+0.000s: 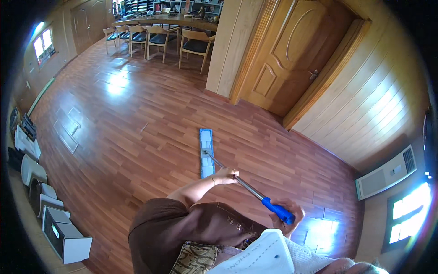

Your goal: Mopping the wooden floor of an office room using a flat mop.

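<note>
A flat mop with a light blue rectangular head (206,166) rests on the wood-patterned floor (155,150) ahead of me. Its metal pole (250,186) slants from the head back toward my right side and ends in a blue grip (277,210). My left hand (226,176) is wrapped round the pole partway down, closer to the mop head. Up at the top end, my right hand (293,213) closes around the blue grip; part of its fingers is hidden behind the handle.
A closed wooden door (296,59) stands ahead right in a panelled wall. Several wooden chairs (157,39) line a long table (182,21) at the back. White boxy items (68,233) run along the left wall. A white standing air conditioner (385,173) is at right.
</note>
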`<state>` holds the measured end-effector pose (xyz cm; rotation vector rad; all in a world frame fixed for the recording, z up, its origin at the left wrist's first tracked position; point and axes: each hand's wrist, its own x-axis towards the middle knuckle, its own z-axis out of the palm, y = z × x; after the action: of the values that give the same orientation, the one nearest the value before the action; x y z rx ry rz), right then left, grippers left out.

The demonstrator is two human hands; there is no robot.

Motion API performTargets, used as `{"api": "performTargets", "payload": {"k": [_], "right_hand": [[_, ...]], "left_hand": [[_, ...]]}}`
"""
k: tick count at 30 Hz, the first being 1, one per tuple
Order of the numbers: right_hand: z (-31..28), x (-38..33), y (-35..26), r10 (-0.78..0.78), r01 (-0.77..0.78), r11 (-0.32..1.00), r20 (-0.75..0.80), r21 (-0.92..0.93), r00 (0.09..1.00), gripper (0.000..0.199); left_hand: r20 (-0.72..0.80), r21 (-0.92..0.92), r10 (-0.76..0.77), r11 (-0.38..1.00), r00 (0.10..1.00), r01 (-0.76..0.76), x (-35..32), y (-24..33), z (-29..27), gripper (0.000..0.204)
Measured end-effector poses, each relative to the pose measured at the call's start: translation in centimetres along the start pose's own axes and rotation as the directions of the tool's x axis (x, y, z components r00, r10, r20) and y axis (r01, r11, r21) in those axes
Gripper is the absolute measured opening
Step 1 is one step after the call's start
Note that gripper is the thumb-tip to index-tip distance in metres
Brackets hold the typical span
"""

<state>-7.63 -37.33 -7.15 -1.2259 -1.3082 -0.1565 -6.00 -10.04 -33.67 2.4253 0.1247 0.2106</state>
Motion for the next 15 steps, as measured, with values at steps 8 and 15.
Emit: {"api": "performTargets", "payload": {"k": [8,15], "right_hand": [[-3.7,-1.6,0.0,-0.193,0.163,0.933,-0.065,-0.322,0.979,0.038],[-5.0,-0.2,0.2,-0.233,0.26,0.934,0.133,-0.244,0.963,0.031]], "left_hand": [[-0.046,0.028,-0.042,0.999,0.998,0.043,-1.3,3.7,0.5,0.026],[-0.198,0.107,-0.164,0.976,0.966,0.187,-7.8,3.4,0.3,0.026]]}}
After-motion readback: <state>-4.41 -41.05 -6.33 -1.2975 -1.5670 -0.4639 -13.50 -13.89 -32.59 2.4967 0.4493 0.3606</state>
